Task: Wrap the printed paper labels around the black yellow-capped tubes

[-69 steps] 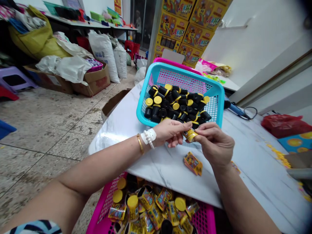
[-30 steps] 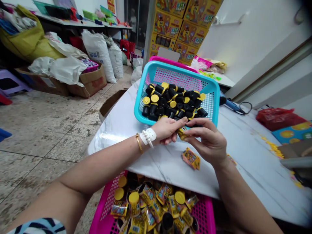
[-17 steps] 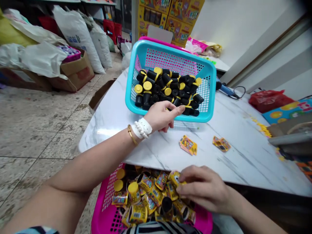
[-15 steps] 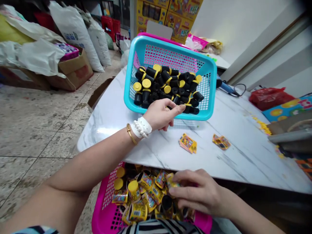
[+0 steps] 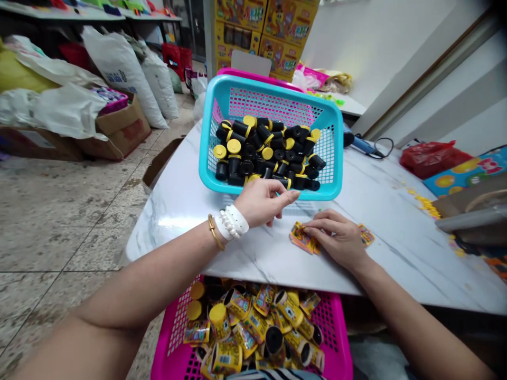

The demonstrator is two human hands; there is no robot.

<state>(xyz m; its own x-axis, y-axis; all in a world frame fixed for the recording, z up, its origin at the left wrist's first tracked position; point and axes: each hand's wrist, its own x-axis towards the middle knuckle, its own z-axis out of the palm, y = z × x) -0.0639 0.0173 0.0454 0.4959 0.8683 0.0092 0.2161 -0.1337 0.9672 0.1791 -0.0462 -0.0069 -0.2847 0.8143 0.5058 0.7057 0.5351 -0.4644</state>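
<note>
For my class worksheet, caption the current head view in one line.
Right hand touching a pile of printed yellow labels, left hand beside a turquoise basket of black, yellow-lidded containers.

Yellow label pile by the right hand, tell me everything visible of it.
The label pile lies on the white marbled table, a loose stack of thin, papery-looking yellow pieces with colorful print and pinkish edges. Fingers of the right hand touch its right side; whether they grip a piece is unclear.
</note>
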